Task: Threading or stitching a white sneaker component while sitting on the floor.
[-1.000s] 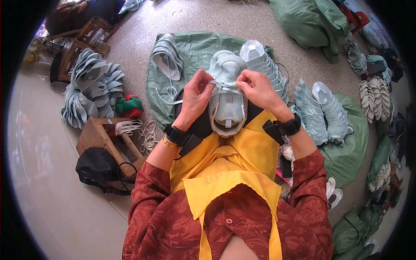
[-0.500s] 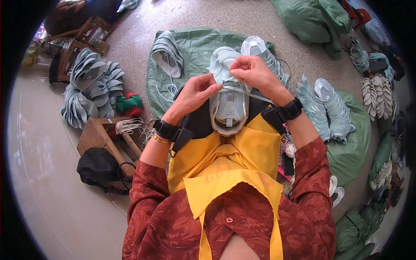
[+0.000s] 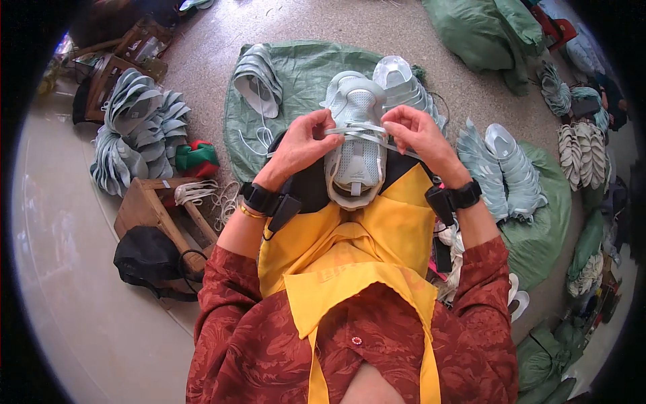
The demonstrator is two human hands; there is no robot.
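A pale mint shoe upper lies on my lap, its heel opening toward me. A flat, light shoelace runs across its lacing area. My left hand is at the left edge of the upper, with thumb and forefinger pinching the lace. On the other side, my right hand pinches the lace between thumb and bent fingers. The lace stretches between both hands, and a loose length trails to the right below my right hand.
Stacked uppers lie on a green sheet: one stack left, another right. More stacks rest on a green sack at right and beside a wooden stool at left. A black bag hangs by the stool.
My right hand has moved right and slightly toward me, away from the middle of the upper, drawing the lace across. My left hand stays nearly in place at the left edge.
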